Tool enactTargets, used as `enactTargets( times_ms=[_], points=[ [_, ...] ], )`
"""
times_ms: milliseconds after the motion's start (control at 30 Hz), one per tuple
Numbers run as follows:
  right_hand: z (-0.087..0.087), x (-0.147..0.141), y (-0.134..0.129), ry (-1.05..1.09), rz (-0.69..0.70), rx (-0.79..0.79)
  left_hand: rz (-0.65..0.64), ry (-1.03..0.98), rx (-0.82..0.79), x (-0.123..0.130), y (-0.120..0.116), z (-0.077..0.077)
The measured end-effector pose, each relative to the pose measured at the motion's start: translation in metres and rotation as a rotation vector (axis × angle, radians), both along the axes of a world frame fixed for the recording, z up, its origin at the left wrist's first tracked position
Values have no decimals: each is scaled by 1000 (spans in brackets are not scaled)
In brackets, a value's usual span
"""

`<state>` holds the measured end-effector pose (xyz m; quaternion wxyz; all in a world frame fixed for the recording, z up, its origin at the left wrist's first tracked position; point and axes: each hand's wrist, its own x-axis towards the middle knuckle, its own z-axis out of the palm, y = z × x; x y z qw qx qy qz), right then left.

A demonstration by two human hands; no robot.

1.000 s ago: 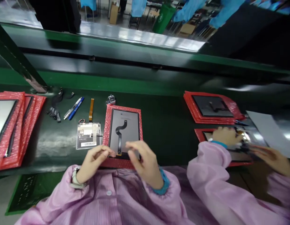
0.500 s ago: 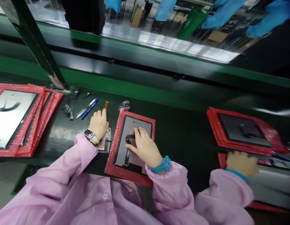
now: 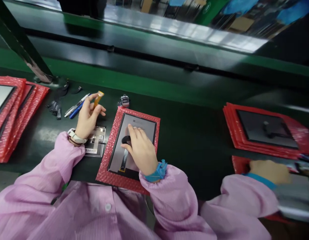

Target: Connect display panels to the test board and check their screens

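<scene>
Since half a second ago the left hand (image 3: 89, 116) has lifted off the bench with the end of the orange ribbon (image 3: 98, 98), which lay flat then; right hand is on the same panel as before.

Left to right: far left, stack of red bubble wrap (image 3: 31, 115) with screen panels on top, wrap presumably there as padding. Then loose black cables (image 3: 58, 96) in a small heap, plus clear pen (image 3: 72, 108) and blue pen (image 3: 75, 113) side by side, probably left there for easy reach.

Left hand pinches the ribbon between thumb and fingers, tip up, likely to keep it off the bench. Ribbon's lower part hidden behind the hand. Taped board (image 3: 97, 143) lies below, partly under the wrist.

Small counter (image 3: 124, 101) touches the top edge of the middle wrap sheet (image 3: 110, 148). On that sheet: grey screen panel (image 3: 148, 125) with black flex cable (image 3: 124, 160). Right hand (image 3: 140, 148) rests flat over both, thumb spread from fingers, probably steadying them; can't tell what's pressed under the palm.

Far right: second red stack (image 3: 231, 130), and nearer, a co-worker's hand (image 3: 269, 171), blurred, over another red sheet (image 3: 240, 164); its grip can't be told.
</scene>
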<state>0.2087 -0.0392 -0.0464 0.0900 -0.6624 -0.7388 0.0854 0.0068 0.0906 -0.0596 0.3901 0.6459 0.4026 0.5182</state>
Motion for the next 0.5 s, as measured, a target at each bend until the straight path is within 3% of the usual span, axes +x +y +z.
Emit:
enactTargets(
  times_ms=[100,200,367,500],
  points=[
    [4,-1,4,202,-32,-35,8,41,34,3,-3,7],
    [-4,0,9,597,-60,-7,4,58,55,5,-5,9],
    [-24,2,16,1220,-46,-97,-56,-145,170,10,-4,2],
    [-17,-1,16,1338,-32,-102,-140,-69,200,8,-1,1]
  ],
)
